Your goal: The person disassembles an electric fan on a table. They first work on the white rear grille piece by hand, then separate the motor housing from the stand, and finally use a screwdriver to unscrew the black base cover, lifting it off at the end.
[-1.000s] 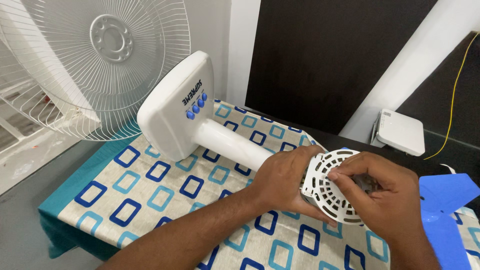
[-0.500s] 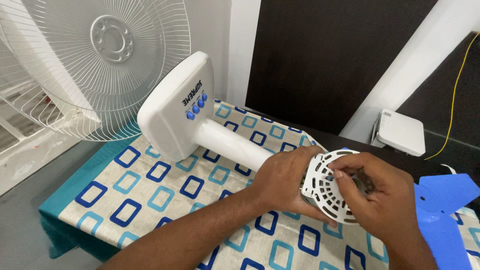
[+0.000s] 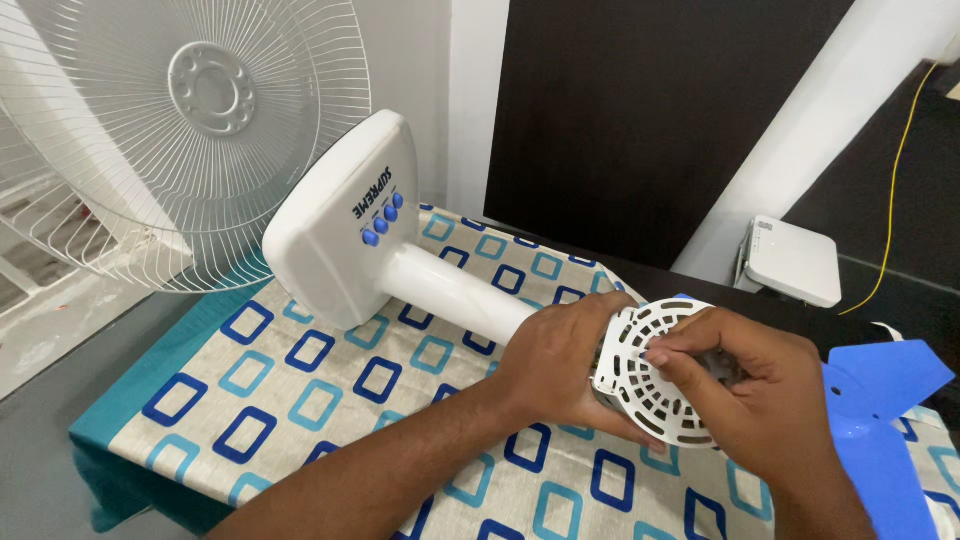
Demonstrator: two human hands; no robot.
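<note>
My left hand (image 3: 560,362) is wrapped around the motor end of a white fan body lying on its side, fingers curled shut on the housing behind the slotted round plate (image 3: 640,375). My right hand (image 3: 745,395) comes in from 4 o'clock, thumb and forefinger pinched together on the plate's face near its upper middle; I cannot tell whether a small part sits between the fingertips (image 3: 658,355). The plate sits at centre-right of the view, tilted toward me, partly covered by my right fingers.

The fan's neck (image 3: 455,292) runs from my left hand toward 10 o'clock to the square white base (image 3: 335,232) with a row of blue buttons (image 3: 383,219). All of it rests on a cloth (image 3: 330,385) with blue squares and a teal edge. At 10 to 11 o'clock, behind the base, a white wire grille (image 3: 190,130) stands upright. At 3 to 4 o'clock, just beside my right hand, lies a blue blade (image 3: 870,410). At 2 o'clock a white box (image 3: 793,262) sits on the dark surface, with a yellow cable (image 3: 900,180) running up the wall beyond it. A white pillar (image 3: 810,130) slants behind the box.

Versus half a second ago: both hands hold the same spots, grip unchanged. My view has shifted slightly, so base and grille sit a little further left and higher.
</note>
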